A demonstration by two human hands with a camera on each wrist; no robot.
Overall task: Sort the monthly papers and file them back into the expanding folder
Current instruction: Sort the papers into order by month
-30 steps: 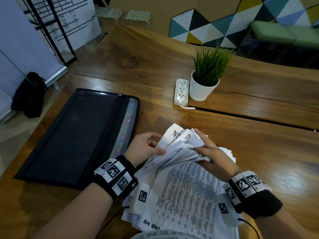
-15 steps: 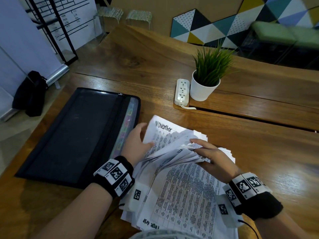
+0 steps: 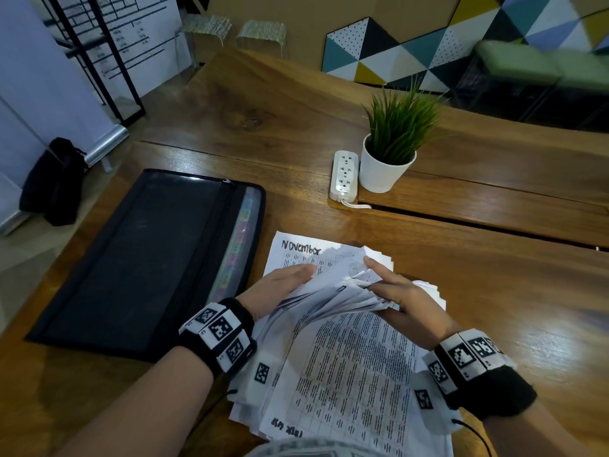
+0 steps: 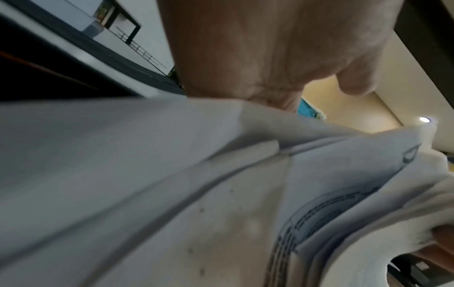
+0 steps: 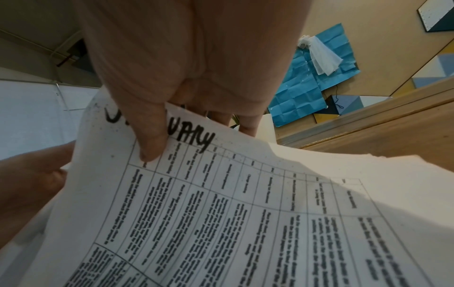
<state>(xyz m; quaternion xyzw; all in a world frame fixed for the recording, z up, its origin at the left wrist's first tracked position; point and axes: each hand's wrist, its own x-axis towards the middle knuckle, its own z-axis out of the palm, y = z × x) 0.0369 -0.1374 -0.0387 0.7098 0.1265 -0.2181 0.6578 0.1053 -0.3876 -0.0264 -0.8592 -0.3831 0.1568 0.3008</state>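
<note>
While the black expanding folder (image 3: 138, 258) lies shut flat on the table's (image 3: 494, 291) left side, the left hand (image 3: 276, 288) presses straight fingers on a sheet headed "November" (image 3: 301, 250). Rightward, the right hand (image 3: 405, 298) pinches the fanned papers (image 3: 349, 367); its wrist view shows "...uary" under the thumb (image 5: 150, 136).

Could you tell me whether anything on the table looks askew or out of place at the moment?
Only the papers: they lie fanned and curled rather than squared up, held between the left hand and right hand, with the November sheet sticking out beyond them. The expanding folder lies flat beside them.
</note>
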